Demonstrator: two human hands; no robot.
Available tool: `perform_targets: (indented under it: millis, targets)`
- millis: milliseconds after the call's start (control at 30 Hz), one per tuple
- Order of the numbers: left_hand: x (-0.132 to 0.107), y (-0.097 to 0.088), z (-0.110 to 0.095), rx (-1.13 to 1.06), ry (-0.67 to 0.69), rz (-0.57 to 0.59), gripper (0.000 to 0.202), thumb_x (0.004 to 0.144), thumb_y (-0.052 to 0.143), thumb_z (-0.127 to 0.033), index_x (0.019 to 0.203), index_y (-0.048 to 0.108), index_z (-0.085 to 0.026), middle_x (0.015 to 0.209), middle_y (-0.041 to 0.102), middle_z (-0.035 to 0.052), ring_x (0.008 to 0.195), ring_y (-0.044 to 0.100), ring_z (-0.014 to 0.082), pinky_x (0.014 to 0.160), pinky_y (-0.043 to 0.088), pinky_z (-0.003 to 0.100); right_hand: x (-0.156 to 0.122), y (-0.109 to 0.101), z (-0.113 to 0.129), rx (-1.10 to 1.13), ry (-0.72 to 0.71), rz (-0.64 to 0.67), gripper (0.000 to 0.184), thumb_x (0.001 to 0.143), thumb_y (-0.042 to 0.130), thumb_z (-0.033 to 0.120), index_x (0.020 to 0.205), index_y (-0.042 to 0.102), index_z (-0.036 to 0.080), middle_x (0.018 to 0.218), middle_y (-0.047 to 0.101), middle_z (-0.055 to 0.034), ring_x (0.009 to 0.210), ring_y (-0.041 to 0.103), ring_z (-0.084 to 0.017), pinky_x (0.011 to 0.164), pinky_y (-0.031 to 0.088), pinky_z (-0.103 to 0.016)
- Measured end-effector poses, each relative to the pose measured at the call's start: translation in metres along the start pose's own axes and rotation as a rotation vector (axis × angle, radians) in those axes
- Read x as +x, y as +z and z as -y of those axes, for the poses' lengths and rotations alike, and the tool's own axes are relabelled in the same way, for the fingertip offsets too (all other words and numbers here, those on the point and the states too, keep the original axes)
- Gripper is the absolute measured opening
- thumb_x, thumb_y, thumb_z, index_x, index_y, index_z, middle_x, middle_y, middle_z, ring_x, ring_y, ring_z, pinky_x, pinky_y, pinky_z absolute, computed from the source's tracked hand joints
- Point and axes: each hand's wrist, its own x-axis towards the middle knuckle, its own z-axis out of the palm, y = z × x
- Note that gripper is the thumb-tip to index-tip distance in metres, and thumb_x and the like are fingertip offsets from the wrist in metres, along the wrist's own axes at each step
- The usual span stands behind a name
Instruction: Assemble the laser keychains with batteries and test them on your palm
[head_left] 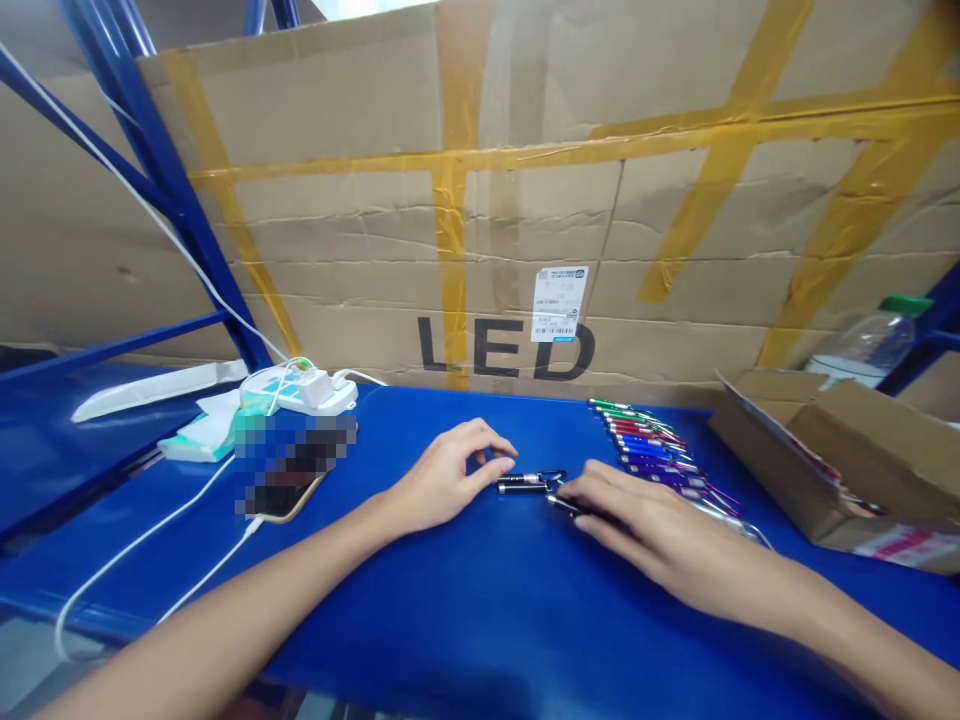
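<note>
My right hand (645, 520) pinches a slim black penlight (564, 505) between thumb and fingers, low over the blue surface; the fingers hide part of it. Just left of it, two more black penlights (523, 489) with metal clips lie side by side. My left hand (457, 470) rests by their left ends, fingers loosely curled and a gap between thumb and forefinger, holding nothing visible. Beyond my right hand, a row of coloured penlights (637, 447) runs from green through red and blue to purple. A silvery one is partly covered by my right hand.
An opened cardboard box (795, 490) stands at right, a green-capped plastic bottle (870, 340) behind it. At left lie a phone (292, 485) on a white cable, a tissue pack (199, 435) and a power strip (307, 390). A large taped carton (360, 260) walls off the back.
</note>
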Motion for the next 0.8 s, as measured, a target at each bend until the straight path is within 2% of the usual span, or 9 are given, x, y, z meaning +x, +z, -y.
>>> perform_targets:
  millis: [100,233,400,567,700,800]
  targets:
    - [-0.003,0.001,-0.005,0.066,0.044,0.048,0.031,0.108,0.061,-0.047,0.119,0.077,-0.022,0.108,0.072,0.0088,0.095,0.064,0.0232,0.088,0.048,0.036,0.003,0.009,0.01,0.049,-0.019,-0.026,0.034,0.117,0.04,0.047,0.135,0.064,0.032,0.121,0.069,-0.0066,0.109,0.07,-0.025,0.096,0.056,-0.041]
    - [-0.006,0.005,-0.01,0.044,0.134,0.16,0.037,0.106,0.066,-0.051,0.127,0.072,-0.022,0.113,0.071,0.0087,0.101,0.065,0.0234,0.091,0.047,0.035,0.009,0.022,0.015,0.121,-0.028,-0.082,0.03,0.117,0.043,0.045,0.131,0.064,0.029,0.122,0.07,-0.0065,0.11,0.071,-0.025,0.096,0.055,-0.038]
    - [-0.01,0.009,-0.012,0.109,0.196,0.216,0.03,0.109,0.062,-0.049,0.117,0.07,-0.021,0.105,0.072,0.0066,0.097,0.064,0.0224,0.09,0.043,0.035,0.012,0.031,0.021,0.216,-0.015,-0.11,0.022,0.116,0.048,0.043,0.122,0.062,0.027,0.12,0.072,-0.0053,0.105,0.07,-0.022,0.093,0.054,-0.034]
    - [-0.009,0.005,-0.01,0.222,0.212,0.269,0.03,0.107,0.064,-0.05,0.111,0.07,-0.021,0.107,0.073,0.0055,0.101,0.063,0.0234,0.091,0.041,0.036,0.008,0.026,0.014,0.195,0.05,-0.02,0.028,0.115,0.047,0.051,0.113,0.064,0.028,0.111,0.073,-0.0039,0.098,0.07,-0.023,0.087,0.053,-0.035]
    - [-0.009,0.002,-0.001,0.337,0.168,0.253,0.038,0.103,0.07,-0.051,0.128,0.069,-0.022,0.126,0.069,0.0081,0.112,0.062,0.0252,0.096,0.043,0.037,0.009,0.027,0.008,0.119,0.065,0.053,0.033,0.115,0.045,0.055,0.111,0.065,0.028,0.111,0.072,-0.0045,0.1,0.069,-0.025,0.09,0.053,-0.038]
    - [-0.009,0.003,0.005,0.385,0.172,0.249,0.037,0.105,0.068,-0.05,0.13,0.07,-0.024,0.128,0.066,0.0084,0.114,0.061,0.026,0.098,0.045,0.039,0.011,0.033,0.009,0.089,0.033,0.056,0.034,0.115,0.043,0.054,0.115,0.066,0.029,0.117,0.07,-0.0064,0.107,0.069,-0.027,0.094,0.053,-0.041]
